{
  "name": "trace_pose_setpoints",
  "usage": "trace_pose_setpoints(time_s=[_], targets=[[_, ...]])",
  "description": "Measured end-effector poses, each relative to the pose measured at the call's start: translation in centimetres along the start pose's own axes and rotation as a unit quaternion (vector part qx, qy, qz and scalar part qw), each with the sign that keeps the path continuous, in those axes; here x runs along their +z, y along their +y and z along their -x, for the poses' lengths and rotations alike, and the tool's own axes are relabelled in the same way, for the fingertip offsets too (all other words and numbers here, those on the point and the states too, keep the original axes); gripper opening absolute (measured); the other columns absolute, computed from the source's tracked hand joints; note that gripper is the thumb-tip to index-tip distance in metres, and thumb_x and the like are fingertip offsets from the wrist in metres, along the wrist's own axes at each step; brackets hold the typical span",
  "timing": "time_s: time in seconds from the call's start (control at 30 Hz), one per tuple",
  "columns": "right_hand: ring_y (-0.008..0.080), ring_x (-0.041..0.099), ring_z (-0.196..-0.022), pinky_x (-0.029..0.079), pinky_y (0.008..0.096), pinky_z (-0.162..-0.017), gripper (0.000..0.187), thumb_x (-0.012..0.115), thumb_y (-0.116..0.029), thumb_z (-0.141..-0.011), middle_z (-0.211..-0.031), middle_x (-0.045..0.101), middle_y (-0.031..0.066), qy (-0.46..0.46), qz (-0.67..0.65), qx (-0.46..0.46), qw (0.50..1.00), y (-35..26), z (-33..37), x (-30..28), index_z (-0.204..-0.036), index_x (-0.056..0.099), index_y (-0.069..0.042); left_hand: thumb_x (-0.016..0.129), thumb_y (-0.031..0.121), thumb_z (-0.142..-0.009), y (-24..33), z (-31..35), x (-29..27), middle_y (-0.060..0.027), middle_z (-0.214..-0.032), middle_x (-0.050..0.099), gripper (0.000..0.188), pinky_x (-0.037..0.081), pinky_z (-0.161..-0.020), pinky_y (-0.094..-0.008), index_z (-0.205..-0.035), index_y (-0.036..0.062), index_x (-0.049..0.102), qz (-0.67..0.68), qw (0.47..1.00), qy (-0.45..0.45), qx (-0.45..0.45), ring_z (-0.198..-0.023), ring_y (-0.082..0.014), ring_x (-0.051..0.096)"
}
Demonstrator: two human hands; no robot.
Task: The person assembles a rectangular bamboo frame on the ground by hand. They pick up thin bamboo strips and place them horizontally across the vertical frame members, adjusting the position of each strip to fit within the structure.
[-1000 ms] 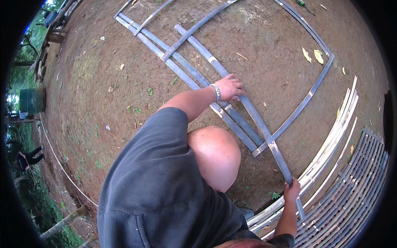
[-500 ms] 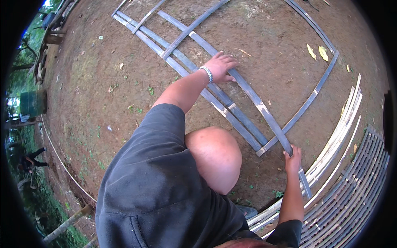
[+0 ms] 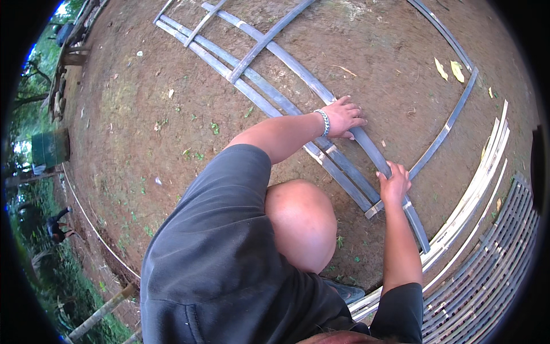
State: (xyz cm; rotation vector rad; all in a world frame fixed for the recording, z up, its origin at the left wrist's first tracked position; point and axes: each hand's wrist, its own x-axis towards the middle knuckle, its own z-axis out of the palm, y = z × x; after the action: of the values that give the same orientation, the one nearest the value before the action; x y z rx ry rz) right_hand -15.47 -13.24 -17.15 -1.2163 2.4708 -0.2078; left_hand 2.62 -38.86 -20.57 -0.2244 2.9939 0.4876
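A long grey bamboo slat (image 3: 298, 67) runs diagonally across the ground, passing by a crosspiece (image 3: 264, 41) near its far end. My left hand (image 3: 344, 117), wearing a chain bracelet (image 3: 324, 121), lies over the slat's middle with its fingers stretched out. Closer to the slat's near end, my right hand (image 3: 394, 182) is closed around it. Left of the held slat, two more slats (image 3: 258, 97) lie side by side, joined by crosspieces in a flat frame. A short end piece (image 3: 375, 210) crosses their near ends, and a side slat (image 3: 444, 131) extends far right.
Pale split strips (image 3: 470, 200) lie in a bundle at the right, beside a slatted bamboo panel (image 3: 487, 269). Yellow leaves (image 3: 456, 71) lie far right. At the left edge are a green container (image 3: 50, 147), a wooden pole (image 3: 103, 312) and another person (image 3: 56, 226).
The held slat has slid toward the far left. My right hand has moved farther up along it, and my left hand has shifted right and nearer, so both hands are closer together.
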Motion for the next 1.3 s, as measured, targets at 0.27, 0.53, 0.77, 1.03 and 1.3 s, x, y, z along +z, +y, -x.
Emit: trace_pose_setpoints(time_s=[0.27,0.53,0.77,1.03,1.3], targets=[[0.0337,0.052,-0.131,0.037,0.0523,-0.11,0.076,0.089,-0.024,-0.074,-0.139,0.058,0.0091,0.048,-0.007,-0.012,0.999,-2.6,0.3,0.1,-0.143,0.057,-0.02,0.068,0.052,-0.091,-2.9,1.1,0.5,-0.0078,-0.137,0.06,0.057,0.034,-0.119,-0.0472,-0.14,0.0223,0.062,0.018,0.999,-0.015,-0.027,-0.134,-0.0282,0.051],[0.0406,0.044,-0.138,0.036,0.0537,-0.115,0.086,0.083,-0.006,-0.071,-0.147,0.05,0.0179,0.004,0.084,0.053,0.995,13.4,10.2,-4.8,-0.149,0.047,-0.013,0.065,0.051,-0.093,-3.3,1.3,0.5,-0.007,-0.132,0.061,0.054,0.039,-0.113,-0.0443,-0.139,0.0249,0.063,0.016,1.0,-0.002,-0.015,-0.129,-0.027,0.053],[0.0402,0.049,-0.131,0.042,0.0506,-0.111,0.077,0.082,-0.003,-0.073,-0.14,0.055,0.0178,-0.05,0.145,0.145,0.977,19.1,11.3,-3.7,-0.143,0.051,-0.012,0.064,0.051,-0.094,-4.0,1.5,0.4,-0.0036,-0.129,0.062,0.05,0.042,-0.11,-0.0418,-0.139,0.0277,0.064,0.012,0.999,-0.009,-0.042,-0.126,-0.0244,0.055],[0.0379,0.056,-0.121,0.048,0.05,-0.102,0.057,0.081,-0.009,-0.081,-0.129,0.062,0.0145,-0.045,0.175,0.152,0.972,17.8,8.7,-4.3,-0.134,0.061,-0.013,0.064,0.049,-0.094,-4.2,1.9,0.4,-0.0048,-0.129,0.062,0.05,0.042,-0.111,-0.0423,-0.139,0.0271,0.064,0.005,0.999,0.009,-0.051,-0.127,-0.0257,0.054],[0.0345,0.06,-0.118,0.049,0.0487,-0.101,0.053,0.081,-0.016,-0.082,-0.123,0.066,0.0115,-0.033,0.175,0.135,0.975,15.8,7.4,-3.9,-0.132,0.064,-0.016,0.068,0.046,-0.092,-6.9,3.5,0.1,-0.0063,-0.127,0.063,0.05,0.043,-0.111,-0.0421,-0.137,0.0244,0.065,0.012,0.997,0.045,-0.059,-0.124,-0.0279,0.056]])
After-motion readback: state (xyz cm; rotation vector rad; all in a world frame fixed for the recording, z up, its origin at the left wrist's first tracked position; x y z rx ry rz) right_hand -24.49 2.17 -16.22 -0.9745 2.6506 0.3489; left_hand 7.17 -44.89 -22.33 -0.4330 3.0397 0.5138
